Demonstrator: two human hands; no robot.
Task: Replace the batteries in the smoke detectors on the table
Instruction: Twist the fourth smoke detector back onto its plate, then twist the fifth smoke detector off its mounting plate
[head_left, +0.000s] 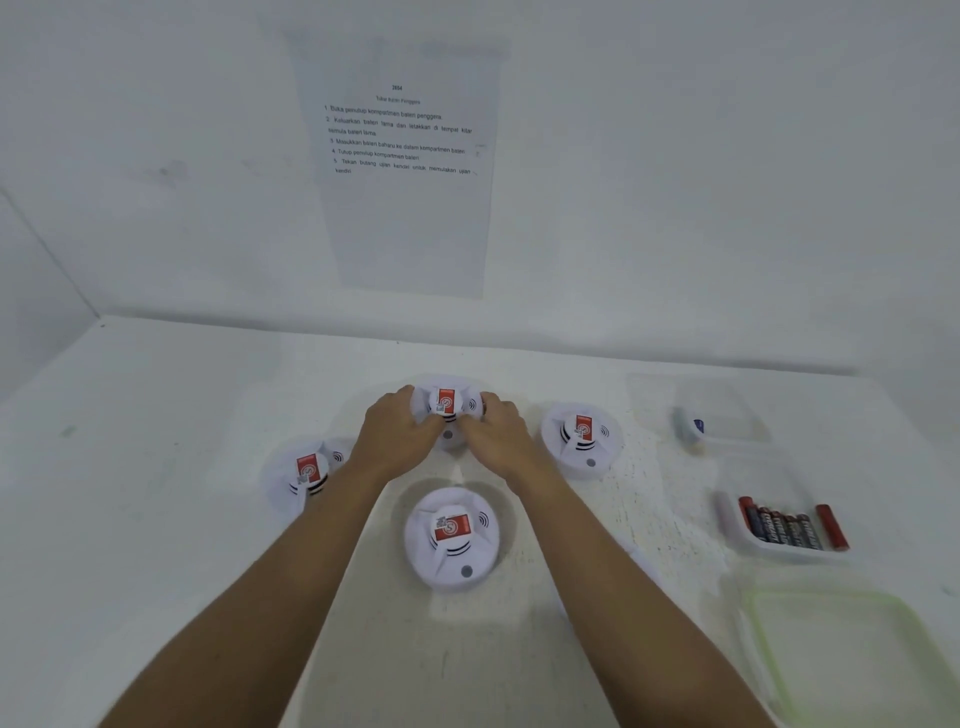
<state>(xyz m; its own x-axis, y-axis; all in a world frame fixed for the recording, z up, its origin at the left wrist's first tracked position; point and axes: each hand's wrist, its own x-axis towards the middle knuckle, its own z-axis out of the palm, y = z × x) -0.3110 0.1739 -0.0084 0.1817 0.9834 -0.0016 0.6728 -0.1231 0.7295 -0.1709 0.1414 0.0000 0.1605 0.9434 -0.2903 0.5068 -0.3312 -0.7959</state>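
Several white round smoke detectors with red labels lie on the white table. The far middle detector (448, 402) is gripped from both sides: my left hand (397, 434) curls round its left edge and my right hand (496, 436) round its right edge, thumbs meeting at its front. The other detectors sit at the left (306, 470), at the right (582, 436) and nearest me (452, 535), each lying untouched. A clear tray (748, 535) at the right holds several black and red batteries (789, 527).
A clear container (727, 415) with a small blue-marked item stands at the back right. A clear lid with a green rim (852, 654) lies at the near right. An instruction sheet (400, 156) hangs on the wall behind the table.
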